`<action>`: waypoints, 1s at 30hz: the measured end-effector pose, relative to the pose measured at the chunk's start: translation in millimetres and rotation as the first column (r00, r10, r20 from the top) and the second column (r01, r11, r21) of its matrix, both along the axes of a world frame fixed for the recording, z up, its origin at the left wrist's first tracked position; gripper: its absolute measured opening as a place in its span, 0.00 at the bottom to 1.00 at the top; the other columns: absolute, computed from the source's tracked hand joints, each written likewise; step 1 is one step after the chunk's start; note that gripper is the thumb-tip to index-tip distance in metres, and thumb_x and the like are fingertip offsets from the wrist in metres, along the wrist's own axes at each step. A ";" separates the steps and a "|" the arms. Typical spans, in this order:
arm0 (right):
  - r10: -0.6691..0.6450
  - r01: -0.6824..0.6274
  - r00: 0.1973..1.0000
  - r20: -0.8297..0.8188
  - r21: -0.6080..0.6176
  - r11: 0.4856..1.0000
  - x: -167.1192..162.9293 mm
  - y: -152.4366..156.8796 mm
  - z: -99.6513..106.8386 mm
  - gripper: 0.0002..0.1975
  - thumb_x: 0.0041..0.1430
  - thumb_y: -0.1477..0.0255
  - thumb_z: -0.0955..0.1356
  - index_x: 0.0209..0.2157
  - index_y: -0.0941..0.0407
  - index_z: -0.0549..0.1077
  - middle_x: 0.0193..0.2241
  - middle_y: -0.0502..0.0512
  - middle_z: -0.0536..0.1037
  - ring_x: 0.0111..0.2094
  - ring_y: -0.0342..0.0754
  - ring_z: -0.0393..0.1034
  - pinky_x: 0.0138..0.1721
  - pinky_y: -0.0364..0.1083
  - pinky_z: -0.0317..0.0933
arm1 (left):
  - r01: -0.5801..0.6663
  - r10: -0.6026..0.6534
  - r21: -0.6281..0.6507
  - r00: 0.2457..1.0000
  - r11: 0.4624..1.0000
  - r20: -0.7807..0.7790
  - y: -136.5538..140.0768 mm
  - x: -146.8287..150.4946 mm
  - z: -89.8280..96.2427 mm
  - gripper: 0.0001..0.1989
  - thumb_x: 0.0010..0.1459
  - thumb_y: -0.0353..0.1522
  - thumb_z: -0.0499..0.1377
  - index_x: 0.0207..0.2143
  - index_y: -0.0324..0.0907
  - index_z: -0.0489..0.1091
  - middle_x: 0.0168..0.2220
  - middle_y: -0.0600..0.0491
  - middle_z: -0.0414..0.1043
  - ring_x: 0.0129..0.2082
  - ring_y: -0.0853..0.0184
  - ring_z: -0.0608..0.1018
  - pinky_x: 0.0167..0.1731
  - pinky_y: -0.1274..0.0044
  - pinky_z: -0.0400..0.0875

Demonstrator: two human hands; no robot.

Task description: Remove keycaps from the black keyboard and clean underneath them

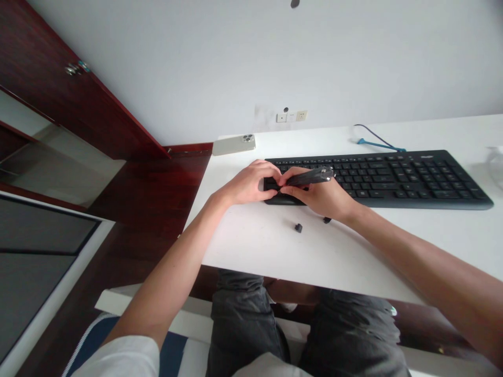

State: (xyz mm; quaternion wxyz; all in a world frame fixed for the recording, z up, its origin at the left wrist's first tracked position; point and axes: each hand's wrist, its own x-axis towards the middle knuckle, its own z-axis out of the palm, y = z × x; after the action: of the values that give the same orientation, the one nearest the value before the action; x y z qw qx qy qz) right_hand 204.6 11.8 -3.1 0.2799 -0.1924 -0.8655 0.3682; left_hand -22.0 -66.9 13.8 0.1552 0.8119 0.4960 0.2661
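A black keyboard [377,180] lies on the white table. My left hand [251,182] curves over its left end, thumb and index finger bent against the keys. My right hand [310,193] pinches a slim black tool [308,177] with a shiny rear end; its tip is hidden by my fingers at the left keys. Fingertips of both hands come close together there. On the table below the keyboard sit two small black pieces that look like keycaps, one keycap [298,228] in full view and another keycap [327,220] partly behind my right hand.
A phone [233,145] lies at the table's back left corner. Behind the keyboard is a blue strap [379,145] with a dark cable. Something transparent [495,166] stands at the right edge. Wall sockets [291,116] are above the table; a dark red door [78,78] is at left.
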 end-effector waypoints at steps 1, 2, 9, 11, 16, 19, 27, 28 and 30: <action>0.014 -0.014 1.000 -0.016 0.005 1.000 0.5 0.0 0.5 0.05 0.68 0.67 0.71 0.41 0.52 0.80 0.37 0.53 0.85 0.34 0.50 0.77 0.36 0.48 0.67 | -0.006 0.006 -0.001 1.000 1.000 -0.006 -0.3 0.7 -0.7 0.08 0.60 0.28 0.66 0.42 0.47 0.78 0.50 0.52 0.80 0.54 0.58 0.78 0.62 0.61 0.69; 0.034 -0.033 0.999 -0.034 0.006 0.999 1.2 0.1 1.0 0.05 0.69 0.68 0.70 0.41 0.52 0.79 0.37 0.53 0.85 0.35 0.49 0.77 0.38 0.48 0.67 | -0.012 0.012 -0.001 1.000 1.000 -0.014 -0.4 1.3 -1.7 0.07 0.60 0.28 0.66 0.41 0.47 0.78 0.51 0.52 0.79 0.56 0.58 0.77 0.62 0.61 0.69; 0.172 -0.166 0.984 -0.054 0.101 0.981 6.0 3.4 5.0 0.05 0.67 0.72 0.69 0.39 0.53 0.80 0.40 0.57 0.83 0.39 0.52 0.78 0.42 0.50 0.68 | 0.022 -0.023 0.028 0.999 0.999 0.037 3.0 3.9 -12.5 0.05 0.60 0.31 0.69 0.39 0.46 0.78 0.58 0.49 0.75 0.62 0.56 0.74 0.66 0.60 0.68; 0.157 -0.154 0.986 -0.052 0.067 0.986 5.7 3.3 5.3 0.05 0.67 0.70 0.70 0.40 0.54 0.80 0.40 0.57 0.83 0.39 0.52 0.78 0.42 0.50 0.68 | 0.025 -0.026 0.018 0.998 1.000 0.058 3.5 3.4 -14.2 0.03 0.61 0.31 0.69 0.38 0.46 0.78 0.57 0.49 0.76 0.62 0.56 0.75 0.65 0.59 0.69; -0.035 0.031 0.999 -0.023 -0.149 0.988 2.5 6.9 -1.0 0.16 0.61 0.66 0.75 0.49 0.54 0.76 0.31 0.51 0.83 0.30 0.49 0.75 0.34 0.46 0.66 | -0.016 0.018 -0.018 0.996 1.000 0.089 1.3 4.4 -12.8 0.03 0.60 0.32 0.70 0.36 0.45 0.78 0.56 0.49 0.76 0.60 0.56 0.76 0.65 0.58 0.68; -0.065 0.071 0.996 0.054 -0.113 0.991 1.3 8.4 -2.2 0.09 0.61 0.66 0.74 0.40 0.55 0.79 0.29 0.52 0.81 0.28 0.46 0.70 0.31 0.45 0.60 | -0.022 0.025 -0.039 0.996 0.999 0.091 0.1 6.2 -10.7 0.04 0.60 0.31 0.70 0.37 0.45 0.78 0.56 0.49 0.77 0.61 0.56 0.76 0.65 0.58 0.67; -0.069 0.056 0.991 0.113 0.111 0.992 0.3 7.2 1.4 0.13 0.65 0.68 0.71 0.26 0.55 0.71 0.25 0.50 0.73 0.27 0.44 0.62 0.31 0.46 0.53 | -0.019 0.023 -0.049 0.997 0.999 0.079 1.5 5.1 -10.0 0.06 0.59 0.28 0.69 0.38 0.44 0.77 0.58 0.48 0.77 0.63 0.55 0.74 0.66 0.56 0.67; -0.062 0.049 0.992 0.106 0.118 0.992 0.1 7.9 0.4 0.14 0.66 0.67 0.71 0.26 0.55 0.71 0.26 0.51 0.73 0.28 0.45 0.62 0.32 0.46 0.54 | -0.013 0.017 -0.052 0.996 0.999 0.082 1.4 4.9 -9.7 0.06 0.59 0.28 0.69 0.38 0.44 0.77 0.58 0.48 0.76 0.64 0.55 0.74 0.66 0.56 0.67; -0.061 0.048 0.993 0.098 0.125 0.991 -0.5 8.7 -1.6 0.15 0.66 0.66 0.71 0.26 0.55 0.70 0.26 0.51 0.73 0.28 0.45 0.62 0.32 0.47 0.54 | -0.010 0.015 -0.054 0.996 0.998 0.090 1.1 4.9 -9.2 0.05 0.59 0.29 0.69 0.38 0.44 0.77 0.58 0.47 0.76 0.64 0.55 0.73 0.66 0.56 0.68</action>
State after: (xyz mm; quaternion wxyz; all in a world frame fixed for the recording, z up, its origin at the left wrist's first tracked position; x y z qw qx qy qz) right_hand 204.1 20.5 -4.7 0.2570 -0.2170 -0.8939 0.2964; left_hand -17.2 -65.8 4.5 0.1976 0.7913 0.5006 0.2901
